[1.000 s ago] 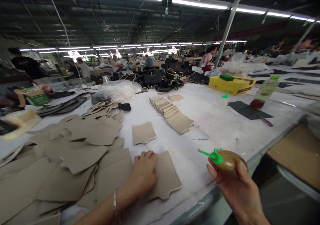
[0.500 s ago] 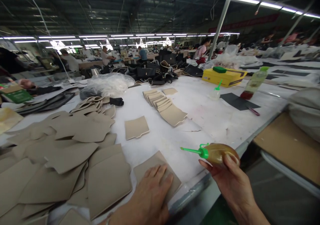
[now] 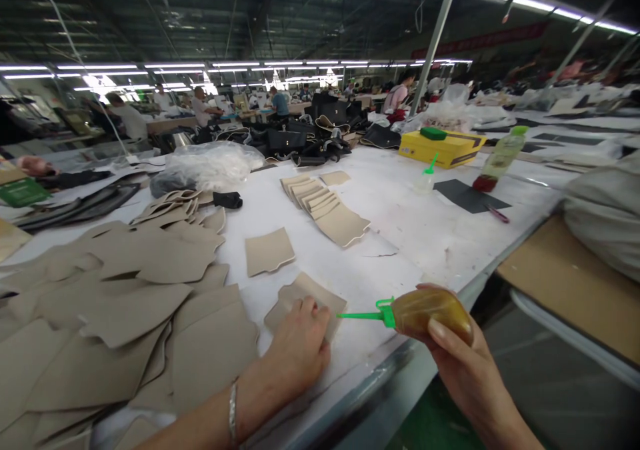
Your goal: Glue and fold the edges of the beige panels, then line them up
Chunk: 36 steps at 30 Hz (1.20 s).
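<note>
My left hand [image 3: 300, 347] rests on a tan cut piece [image 3: 306, 299] near the front edge of the white table [image 3: 400, 230], its fingers curled and pressing the piece down. My right hand [image 3: 463, 370] is wrapped round a squeeze bottle of amber glue [image 3: 427, 309] with a green nozzle. The nozzle tip points left, close to the tan piece under my left hand. A silver bracelet sits on my left wrist.
A loose heap of tan pieces [image 3: 125, 290] covers the table's left. A single piece [image 3: 269, 251] and a fanned row [image 3: 325, 209] lie further back. A yellow box [image 3: 447, 148], a green-capped bottle [image 3: 500, 158], a small glue bottle [image 3: 425, 178] and dark bags stand beyond. Other workers are far back.
My left hand slid the tan piece back from the table edge and curled on it. My right hand brought the glue bottle left and lower, nozzle nearer the piece.
</note>
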Each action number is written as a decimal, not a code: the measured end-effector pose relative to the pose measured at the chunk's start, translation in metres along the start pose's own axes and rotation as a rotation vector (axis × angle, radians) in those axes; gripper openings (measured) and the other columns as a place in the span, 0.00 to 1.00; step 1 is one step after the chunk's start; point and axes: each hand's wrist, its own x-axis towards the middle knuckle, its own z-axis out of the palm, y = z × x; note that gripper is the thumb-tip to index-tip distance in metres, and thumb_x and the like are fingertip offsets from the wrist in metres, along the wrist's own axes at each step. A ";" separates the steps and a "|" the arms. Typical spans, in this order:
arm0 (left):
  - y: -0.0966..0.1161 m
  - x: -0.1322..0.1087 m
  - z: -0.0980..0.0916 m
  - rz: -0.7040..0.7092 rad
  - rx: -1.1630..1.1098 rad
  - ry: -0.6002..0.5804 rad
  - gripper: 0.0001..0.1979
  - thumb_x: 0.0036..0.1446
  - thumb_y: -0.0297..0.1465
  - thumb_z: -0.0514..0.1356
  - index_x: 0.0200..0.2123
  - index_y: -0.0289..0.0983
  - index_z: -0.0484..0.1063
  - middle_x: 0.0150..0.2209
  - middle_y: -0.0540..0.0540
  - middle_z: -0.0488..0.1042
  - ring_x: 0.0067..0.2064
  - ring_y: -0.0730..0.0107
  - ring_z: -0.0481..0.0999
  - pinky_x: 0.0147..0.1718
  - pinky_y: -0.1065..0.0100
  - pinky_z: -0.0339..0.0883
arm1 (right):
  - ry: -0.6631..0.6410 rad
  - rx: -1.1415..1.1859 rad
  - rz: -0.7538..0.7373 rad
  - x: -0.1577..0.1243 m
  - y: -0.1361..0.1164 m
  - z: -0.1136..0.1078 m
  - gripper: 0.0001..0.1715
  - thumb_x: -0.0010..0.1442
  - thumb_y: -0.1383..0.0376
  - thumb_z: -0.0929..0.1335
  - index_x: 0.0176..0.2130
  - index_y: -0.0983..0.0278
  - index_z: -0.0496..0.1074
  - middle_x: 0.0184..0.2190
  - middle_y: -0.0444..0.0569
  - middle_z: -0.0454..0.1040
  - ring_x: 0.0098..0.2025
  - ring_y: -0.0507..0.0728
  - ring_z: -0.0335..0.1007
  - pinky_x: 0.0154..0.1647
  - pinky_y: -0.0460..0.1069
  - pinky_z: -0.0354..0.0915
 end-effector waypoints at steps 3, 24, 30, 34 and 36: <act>0.009 0.006 -0.001 -0.060 0.111 -0.037 0.19 0.50 0.26 0.54 0.47 0.32 0.70 0.47 0.35 0.68 0.49 0.53 0.66 0.50 0.56 0.63 | -0.008 -0.083 -0.018 -0.006 -0.005 -0.004 0.30 0.48 0.59 0.77 0.50 0.58 0.70 0.37 0.50 0.76 0.39 0.60 0.75 0.38 0.50 0.74; 0.000 0.026 -0.024 0.105 0.229 -0.067 0.20 0.56 0.25 0.48 0.48 0.44 0.72 0.35 0.44 0.75 0.34 0.60 0.76 0.34 0.62 0.67 | -0.037 -0.688 -0.293 -0.003 -0.003 -0.013 0.31 0.52 0.56 0.75 0.52 0.56 0.65 0.39 0.47 0.70 0.38 0.58 0.69 0.36 0.48 0.68; 0.000 0.026 -0.017 0.113 0.239 -0.028 0.24 0.57 0.25 0.48 0.53 0.47 0.69 0.35 0.45 0.76 0.33 0.60 0.77 0.31 0.65 0.65 | -0.131 -0.933 -0.411 -0.003 -0.004 0.003 0.31 0.54 0.54 0.74 0.54 0.54 0.63 0.44 0.46 0.70 0.42 0.60 0.69 0.42 0.52 0.66; 0.000 0.026 -0.015 0.117 0.246 -0.009 0.23 0.57 0.26 0.48 0.54 0.46 0.69 0.35 0.45 0.77 0.34 0.59 0.77 0.30 0.64 0.65 | -0.172 -1.067 -0.486 -0.001 -0.003 0.006 0.32 0.54 0.55 0.74 0.55 0.54 0.61 0.44 0.45 0.71 0.41 0.59 0.71 0.42 0.51 0.67; 0.000 0.026 -0.015 0.109 0.248 -0.009 0.23 0.57 0.25 0.48 0.53 0.45 0.69 0.35 0.44 0.77 0.34 0.59 0.77 0.30 0.64 0.65 | -0.192 -1.105 -0.527 0.000 -0.002 0.007 0.32 0.55 0.56 0.74 0.55 0.54 0.61 0.46 0.45 0.72 0.43 0.59 0.71 0.44 0.50 0.67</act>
